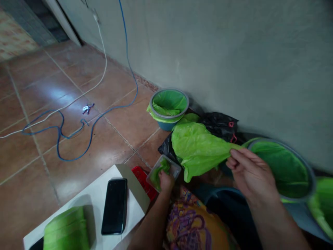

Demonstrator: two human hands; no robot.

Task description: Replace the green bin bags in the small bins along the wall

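Observation:
My right hand (251, 175) pinches the edge of a loose green plastic bag (197, 147) that stretches leftward from a grey-rimmed bin lined in green (282, 170). My left hand (165, 180) is closed on a small clear packet of folded green bags (162, 171), held low beside a red object (142, 178). Farther along the wall stands a second small bin (169, 107) lined with a green bag.
A black bag (220, 125) lies against the wall behind the green one. A white board (91, 205) near me carries a black phone (114, 205) and a stack of green bags (66, 229). Blue cable (78, 128), white cable and keys (87, 108) lie on the tiled floor.

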